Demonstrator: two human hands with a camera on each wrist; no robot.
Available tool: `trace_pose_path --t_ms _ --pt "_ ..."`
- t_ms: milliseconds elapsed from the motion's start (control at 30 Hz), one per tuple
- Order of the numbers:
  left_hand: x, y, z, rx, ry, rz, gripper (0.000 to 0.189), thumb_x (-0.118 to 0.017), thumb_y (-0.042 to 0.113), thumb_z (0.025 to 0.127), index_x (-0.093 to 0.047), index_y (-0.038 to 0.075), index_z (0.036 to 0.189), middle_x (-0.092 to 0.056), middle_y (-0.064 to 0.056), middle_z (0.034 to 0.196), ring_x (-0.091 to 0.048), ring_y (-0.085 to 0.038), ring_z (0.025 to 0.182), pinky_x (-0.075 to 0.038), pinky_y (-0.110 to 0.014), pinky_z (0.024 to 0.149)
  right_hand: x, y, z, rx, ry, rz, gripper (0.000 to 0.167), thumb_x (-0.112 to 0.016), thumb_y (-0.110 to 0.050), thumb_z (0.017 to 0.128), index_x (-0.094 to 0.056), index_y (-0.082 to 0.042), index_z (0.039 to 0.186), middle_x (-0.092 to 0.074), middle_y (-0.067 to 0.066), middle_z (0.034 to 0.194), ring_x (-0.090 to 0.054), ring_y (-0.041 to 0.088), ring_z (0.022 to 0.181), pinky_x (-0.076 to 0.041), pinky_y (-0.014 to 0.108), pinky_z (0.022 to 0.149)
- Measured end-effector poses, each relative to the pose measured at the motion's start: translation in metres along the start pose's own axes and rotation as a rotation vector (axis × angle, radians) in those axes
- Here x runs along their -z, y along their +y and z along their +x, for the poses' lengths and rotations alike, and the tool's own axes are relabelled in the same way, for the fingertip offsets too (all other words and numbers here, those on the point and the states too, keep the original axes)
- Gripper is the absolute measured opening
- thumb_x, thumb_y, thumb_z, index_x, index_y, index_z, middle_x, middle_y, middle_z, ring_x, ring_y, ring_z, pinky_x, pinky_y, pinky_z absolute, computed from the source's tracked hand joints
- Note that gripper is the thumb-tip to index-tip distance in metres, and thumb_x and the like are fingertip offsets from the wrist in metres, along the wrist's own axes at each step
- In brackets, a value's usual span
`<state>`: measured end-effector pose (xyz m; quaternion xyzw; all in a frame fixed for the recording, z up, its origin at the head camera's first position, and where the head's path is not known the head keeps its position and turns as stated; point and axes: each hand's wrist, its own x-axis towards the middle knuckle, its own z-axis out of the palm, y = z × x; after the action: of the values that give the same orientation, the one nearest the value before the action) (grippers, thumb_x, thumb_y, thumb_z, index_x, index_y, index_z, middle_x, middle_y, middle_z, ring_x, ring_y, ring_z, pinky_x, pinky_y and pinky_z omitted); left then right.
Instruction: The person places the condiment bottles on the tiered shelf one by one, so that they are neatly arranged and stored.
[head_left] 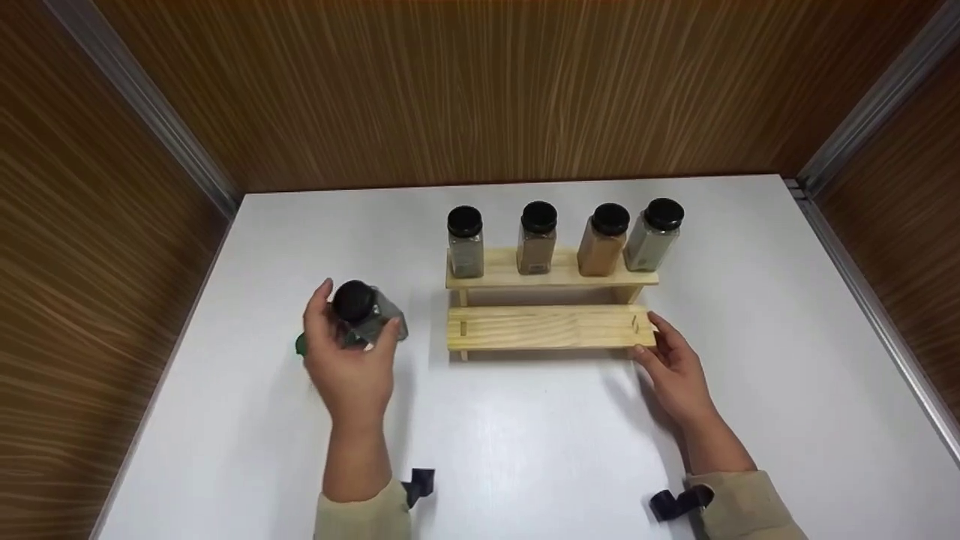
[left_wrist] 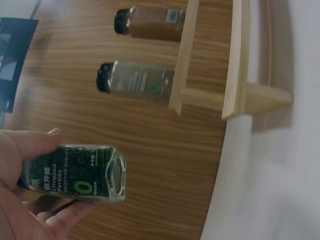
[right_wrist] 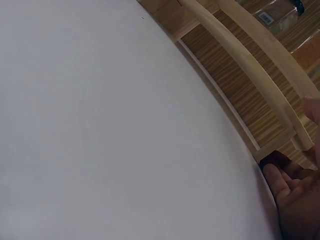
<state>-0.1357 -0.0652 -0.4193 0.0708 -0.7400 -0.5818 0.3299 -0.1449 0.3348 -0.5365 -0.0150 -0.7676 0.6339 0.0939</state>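
Observation:
My left hand (head_left: 351, 375) grips a glass spice jar with a black cap (head_left: 354, 301), held tilted to the left of the rack. Its label (left_wrist: 70, 171) reads Chopped Parsley, and dark green flakes fill it in the left wrist view. A two-tier wooden spice rack (head_left: 551, 328) stands in the middle of the table, its lower shelf bare. At that shelf's right end, my right hand (head_left: 679, 375) holds the edge between thumb and fingers. Four-sided jars with black caps, several of them, stand along the upper shelf, among them an orange-brown one (head_left: 600, 251).
Partly hidden behind my left hand is a small green thing (head_left: 301, 344). The white table (head_left: 517, 442) is bounded by wood-grain panels (head_left: 480, 90) at the back and both sides. The rightmost jar (head_left: 651, 244) on the upper shelf stands close to the orange-brown one.

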Motion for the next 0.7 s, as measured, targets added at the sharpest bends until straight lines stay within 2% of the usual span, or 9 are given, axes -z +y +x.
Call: trace_pose_path --t_ms 167,500,700 --pt "-0.018 0.003 -0.006 0.005 -0.038 -0.008 0.086 -0.087 -0.010 0.079 -0.046 0.004 0.153 -0.062 -0.022 0.140 -0.060 -0.036 0.132 -0.057 -0.060 0.093 0.003 -0.002 -0.002 -0.001 -0.008 0.003 0.061 -0.060 0.007 0.104 -0.035 0.007 0.160 -0.056 0.034 0.134 -0.064 0.004 0.106 -0.052 0.017 0.089" --pt "-0.053 -0.006 -0.022 -0.063 -0.094 -0.031 0.081 -0.091 -0.008 0.076 -0.052 0.002 0.147 -0.068 -0.020 0.129 -0.070 -0.033 0.112 -0.061 -0.050 0.084 0.005 -0.003 -0.007 -0.010 0.006 0.002 0.062 -0.061 0.005 0.104 -0.035 0.008 0.160 -0.055 0.034 0.136 -0.063 0.004 0.108 -0.051 0.016 0.090" --pt "-0.068 -0.013 -0.027 -0.020 -0.167 -0.012 0.087 -0.091 -0.006 0.078 -0.044 0.002 0.152 -0.066 -0.020 0.134 -0.067 -0.033 0.121 -0.060 -0.052 0.088 0.005 -0.002 -0.006 -0.025 0.008 -0.016 0.062 -0.061 0.005 0.104 -0.035 0.006 0.161 -0.056 0.033 0.136 -0.062 0.003 0.109 -0.050 0.015 0.091"
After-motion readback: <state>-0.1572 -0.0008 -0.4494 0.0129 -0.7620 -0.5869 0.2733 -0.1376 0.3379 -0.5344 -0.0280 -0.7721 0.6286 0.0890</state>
